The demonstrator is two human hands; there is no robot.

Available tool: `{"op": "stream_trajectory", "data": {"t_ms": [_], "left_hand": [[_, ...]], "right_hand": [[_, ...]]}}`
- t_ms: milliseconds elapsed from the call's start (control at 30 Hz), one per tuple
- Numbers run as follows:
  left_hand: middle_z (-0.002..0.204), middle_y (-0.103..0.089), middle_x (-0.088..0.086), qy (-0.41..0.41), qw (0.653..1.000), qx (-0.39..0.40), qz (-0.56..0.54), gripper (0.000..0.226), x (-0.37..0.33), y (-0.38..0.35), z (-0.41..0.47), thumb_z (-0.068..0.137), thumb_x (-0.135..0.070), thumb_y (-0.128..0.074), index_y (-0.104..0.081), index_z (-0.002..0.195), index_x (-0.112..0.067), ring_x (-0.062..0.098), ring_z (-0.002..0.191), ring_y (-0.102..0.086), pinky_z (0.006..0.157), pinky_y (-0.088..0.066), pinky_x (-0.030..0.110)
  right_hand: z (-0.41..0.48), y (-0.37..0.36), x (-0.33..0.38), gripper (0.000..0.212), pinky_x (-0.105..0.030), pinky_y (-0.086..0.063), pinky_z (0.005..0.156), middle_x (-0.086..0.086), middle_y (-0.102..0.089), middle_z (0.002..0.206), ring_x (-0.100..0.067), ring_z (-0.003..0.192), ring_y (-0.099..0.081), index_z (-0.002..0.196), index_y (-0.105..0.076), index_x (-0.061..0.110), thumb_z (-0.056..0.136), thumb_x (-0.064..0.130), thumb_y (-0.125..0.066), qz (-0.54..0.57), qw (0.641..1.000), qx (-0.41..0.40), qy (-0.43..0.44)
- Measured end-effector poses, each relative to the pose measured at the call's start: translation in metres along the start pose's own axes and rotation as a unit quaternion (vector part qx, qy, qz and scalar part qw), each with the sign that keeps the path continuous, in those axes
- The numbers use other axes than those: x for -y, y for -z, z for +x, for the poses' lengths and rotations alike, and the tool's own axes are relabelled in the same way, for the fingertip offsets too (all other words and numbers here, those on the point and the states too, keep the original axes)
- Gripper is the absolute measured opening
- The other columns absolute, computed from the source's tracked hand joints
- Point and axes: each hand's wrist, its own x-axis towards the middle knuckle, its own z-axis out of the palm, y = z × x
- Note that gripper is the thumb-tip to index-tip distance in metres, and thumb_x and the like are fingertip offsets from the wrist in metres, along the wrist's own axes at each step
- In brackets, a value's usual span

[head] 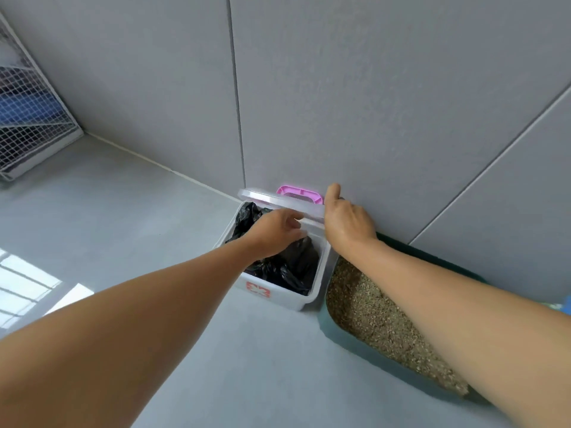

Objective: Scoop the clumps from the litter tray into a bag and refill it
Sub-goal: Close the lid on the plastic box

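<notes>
A white plastic bin (pixel 272 296) stands on the floor against the wall, lined with a black bag (pixel 287 267). Its clear lid (pixel 278 199) with a pink handle (pixel 299 193) is raised. My right hand (pixel 346 220) grips the lid's right edge, thumb up against the wall. My left hand (pixel 275 233) reaches into the bin's mouth over the black bag, fingers curled near the lid's underside; whether it grips anything is unclear. To the right of the bin, a dark green litter tray (pixel 349 338) holds tan litter (pixel 380 319), partly hidden by my right forearm.
A grey tiled wall (pixel 370 88) rises right behind the bin and tray. A white wire mesh cage (pixel 27 118) stands at the far left. Grey floor (pixel 123 211) stretches left of the bin. Something blue (pixel 567 304) shows at the right edge.
</notes>
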Motion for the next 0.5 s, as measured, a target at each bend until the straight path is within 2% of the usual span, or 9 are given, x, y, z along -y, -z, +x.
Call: {"op": "stream_trajectory", "data": {"t_ms": [33, 67, 133, 233, 300, 333, 400, 433, 500], "left_hand": [[0.114, -0.067, 0.008, 0.036, 0.995, -0.009, -0.088, 0.037, -0.003, 0.006, -0.004, 0.095, -0.025, -0.055, -0.057, 0.127, -0.006, 0.016, 0.099, -0.065, 0.086, -0.051, 0.024], [0.111, -0.068, 0.014, 0.082, 0.973, -0.026, -0.212, 0.034, -0.007, 0.012, -0.012, 0.098, -0.020, -0.049, -0.057, 0.125, 0.000, 0.020, 0.095, -0.067, 0.084, -0.054, 0.027], [0.103, -0.068, 0.023, 0.174, 0.881, -0.084, -0.433, 0.034, -0.010, 0.026, -0.020, 0.100, -0.006, -0.035, -0.054, 0.123, 0.010, 0.030, 0.093, -0.069, 0.084, -0.057, 0.034], [0.088, -0.065, 0.025, 0.260, 0.745, -0.218, -0.575, 0.039, -0.009, 0.042, -0.037, 0.096, 0.002, -0.022, -0.047, 0.124, 0.014, 0.035, 0.084, -0.069, 0.084, -0.057, 0.042], [0.088, -0.064, 0.024, 0.289, 0.686, -0.270, -0.611, 0.038, -0.006, 0.048, -0.047, 0.097, -0.006, -0.022, -0.045, 0.125, 0.006, 0.035, 0.080, -0.069, 0.076, -0.059, 0.042], [0.090, -0.064, 0.021, 0.298, 0.670, -0.283, -0.618, 0.036, -0.006, 0.049, -0.052, 0.098, -0.013, -0.025, -0.045, 0.125, 0.001, 0.033, 0.079, -0.069, 0.071, -0.059, 0.041], [0.088, -0.062, 0.014, 0.317, 0.680, -0.300, -0.589, 0.030, 0.001, 0.051, -0.058, 0.100, -0.030, -0.038, -0.047, 0.115, -0.007, 0.029, 0.078, -0.068, 0.068, -0.058, 0.038], [0.088, -0.061, 0.012, 0.330, 0.705, -0.297, -0.553, 0.032, 0.005, 0.051, -0.060, 0.097, -0.036, -0.047, -0.049, 0.110, -0.007, 0.028, 0.081, -0.067, 0.070, -0.058, 0.037], [0.089, -0.061, 0.012, 0.357, 0.755, -0.276, -0.476, 0.034, 0.010, 0.046, -0.063, 0.090, -0.032, -0.063, -0.055, 0.106, -0.002, 0.026, 0.082, -0.066, 0.072, -0.058, 0.034]], "right_hand": [[-0.003, 0.002, 0.002, 0.040, -0.027, -0.037, 0.063, -0.014, -0.064, 0.107, -0.026, 0.080, -0.064, 0.132, -0.024, 0.002, 0.100, 0.013, -0.046, 0.006, 1.000, -0.014, 0.002], [-0.007, 0.004, 0.005, 0.039, -0.028, -0.038, 0.063, -0.013, -0.064, 0.107, -0.027, 0.080, -0.065, 0.130, -0.024, 0.003, 0.100, 0.014, -0.046, 0.010, 1.000, -0.023, 0.005], [-0.014, 0.005, 0.009, 0.034, -0.031, -0.041, 0.062, -0.010, -0.061, 0.106, -0.028, 0.079, -0.066, 0.126, -0.020, 0.006, 0.101, 0.016, -0.042, 0.023, 0.999, -0.032, 0.007], [-0.029, 0.004, 0.014, 0.026, -0.032, -0.044, 0.059, -0.006, -0.055, 0.103, -0.024, 0.068, -0.061, 0.117, -0.019, 0.011, 0.101, 0.015, -0.039, 0.048, 0.998, -0.044, 0.012], [-0.040, 0.001, 0.016, 0.025, -0.031, -0.039, 0.056, -0.004, -0.051, 0.103, -0.022, 0.064, -0.053, 0.117, -0.022, 0.011, 0.100, 0.013, -0.040, 0.062, 0.997, -0.039, 0.003], [-0.046, -0.001, 0.016, 0.026, -0.029, -0.036, 0.054, -0.004, -0.049, 0.103, -0.022, 0.063, -0.050, 0.119, -0.025, 0.011, 0.099, 0.012, -0.041, 0.068, 0.997, -0.029, -0.002], [-0.056, -0.009, 0.016, 0.028, -0.024, -0.029, 0.047, -0.003, -0.043, 0.106, -0.022, 0.061, -0.048, 0.120, -0.030, 0.011, 0.097, 0.010, -0.047, 0.083, 0.996, -0.015, -0.006], [-0.061, -0.014, 0.015, 0.030, -0.023, -0.030, 0.045, -0.003, -0.040, 0.107, -0.021, 0.060, -0.048, 0.117, -0.031, 0.011, 0.095, 0.009, -0.052, 0.095, 0.995, -0.009, -0.003], [-0.067, -0.023, 0.016, 0.038, -0.024, -0.041, 0.049, -0.003, -0.037, 0.111, -0.020, 0.063, -0.050, 0.112, -0.032, 0.012, 0.090, 0.011, -0.063, 0.122, 0.992, 0.011, 0.021]]}}
